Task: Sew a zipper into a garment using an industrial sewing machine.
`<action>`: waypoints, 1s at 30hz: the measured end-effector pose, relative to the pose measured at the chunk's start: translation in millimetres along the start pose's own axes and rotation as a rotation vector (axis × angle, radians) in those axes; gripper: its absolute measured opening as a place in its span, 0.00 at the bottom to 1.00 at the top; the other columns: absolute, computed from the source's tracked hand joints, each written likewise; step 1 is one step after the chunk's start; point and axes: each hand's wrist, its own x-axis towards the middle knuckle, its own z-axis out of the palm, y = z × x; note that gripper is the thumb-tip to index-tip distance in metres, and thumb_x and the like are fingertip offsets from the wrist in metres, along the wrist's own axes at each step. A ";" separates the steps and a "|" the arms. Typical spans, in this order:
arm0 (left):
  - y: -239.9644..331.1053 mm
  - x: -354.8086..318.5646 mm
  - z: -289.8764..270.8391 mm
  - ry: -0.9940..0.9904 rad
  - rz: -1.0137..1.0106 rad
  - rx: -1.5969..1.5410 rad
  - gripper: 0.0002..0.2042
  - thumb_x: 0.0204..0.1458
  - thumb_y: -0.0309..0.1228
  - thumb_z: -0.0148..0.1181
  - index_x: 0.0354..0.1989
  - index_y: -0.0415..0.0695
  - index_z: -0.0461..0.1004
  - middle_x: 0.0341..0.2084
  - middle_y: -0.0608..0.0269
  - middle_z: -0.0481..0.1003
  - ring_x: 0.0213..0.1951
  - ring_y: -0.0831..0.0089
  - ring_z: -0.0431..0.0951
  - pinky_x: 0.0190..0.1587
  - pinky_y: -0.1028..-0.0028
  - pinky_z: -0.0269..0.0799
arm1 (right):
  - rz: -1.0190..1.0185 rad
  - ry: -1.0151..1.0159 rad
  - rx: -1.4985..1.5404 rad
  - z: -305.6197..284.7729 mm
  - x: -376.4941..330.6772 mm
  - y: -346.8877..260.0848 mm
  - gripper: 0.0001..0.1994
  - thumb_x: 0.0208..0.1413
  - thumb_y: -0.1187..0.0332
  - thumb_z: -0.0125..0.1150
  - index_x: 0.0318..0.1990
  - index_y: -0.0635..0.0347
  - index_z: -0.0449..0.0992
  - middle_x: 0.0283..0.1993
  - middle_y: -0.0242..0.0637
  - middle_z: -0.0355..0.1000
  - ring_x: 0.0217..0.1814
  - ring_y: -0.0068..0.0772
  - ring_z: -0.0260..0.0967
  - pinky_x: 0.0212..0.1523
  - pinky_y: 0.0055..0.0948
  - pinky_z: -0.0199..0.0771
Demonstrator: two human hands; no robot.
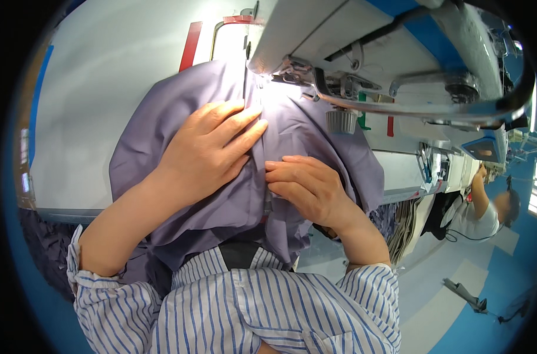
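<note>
A purple-grey piece of fabric (147, 133) spreads over the white sewing table and hangs off its near edge toward my lap. My left hand (203, 141) lies flat on it, fingers stretched toward the brightly lit needle area of the sewing machine (374, 44). A fold or seam line runs from there down between my hands. Closer to me, on the right of that line, my right hand (309, 186) has its fingers drawn together, pinching the fabric. The fabric's far edge reaches under the machine head, where glare hides the needle.
A red strip (190, 46) lies on the white tabletop (85, 118) at the far left. A grey knob (341, 121) projects from the machine above the fabric. At the right, another person (480, 209) sits at a farther table, beside hanging cloth (405, 224).
</note>
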 end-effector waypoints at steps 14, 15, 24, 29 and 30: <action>-12.7 -6.4 2.5 0.037 -0.038 -0.003 0.23 0.48 0.30 0.65 0.56 0.46 0.75 0.55 0.61 0.71 0.57 0.59 0.69 0.61 0.60 0.65 | -0.059 0.021 -0.022 -0.1 17.0 12.0 0.10 0.47 0.73 0.63 0.39 0.61 0.77 0.48 0.39 0.77 0.48 0.38 0.78 0.46 0.33 0.78; -14.9 -6.6 3.4 0.052 -0.009 0.049 0.23 0.48 0.30 0.64 0.56 0.46 0.74 0.55 0.61 0.71 0.58 0.59 0.69 0.61 0.60 0.64 | -0.059 0.019 -0.035 -0.3 18.7 12.3 0.10 0.47 0.73 0.63 0.39 0.61 0.77 0.48 0.39 0.77 0.47 0.38 0.78 0.44 0.33 0.78; -17.1 4.1 3.5 0.084 -0.047 -0.053 0.23 0.48 0.28 0.63 0.55 0.45 0.73 0.55 0.60 0.70 0.59 0.59 0.68 0.63 0.61 0.63 | -0.014 -0.090 -0.119 -2.7 11.0 22.0 0.07 0.48 0.73 0.64 0.36 0.58 0.80 0.45 0.35 0.81 0.43 0.31 0.80 0.38 0.26 0.76; -31.5 -2.6 12.9 0.085 -0.021 -0.065 0.22 0.47 0.27 0.63 0.55 0.45 0.73 0.55 0.60 0.70 0.59 0.58 0.68 0.64 0.60 0.64 | -0.018 -0.045 -0.131 -2.2 13.3 27.8 0.07 0.47 0.73 0.65 0.36 0.57 0.80 0.45 0.34 0.81 0.43 0.30 0.79 0.39 0.26 0.76; -34.2 -1.4 13.4 0.081 -0.011 -0.067 0.22 0.47 0.27 0.64 0.55 0.46 0.74 0.54 0.60 0.70 0.59 0.58 0.68 0.64 0.59 0.64 | -0.013 -0.049 -0.125 -3.2 16.3 27.3 0.07 0.47 0.73 0.65 0.36 0.57 0.80 0.44 0.34 0.80 0.44 0.31 0.79 0.39 0.26 0.76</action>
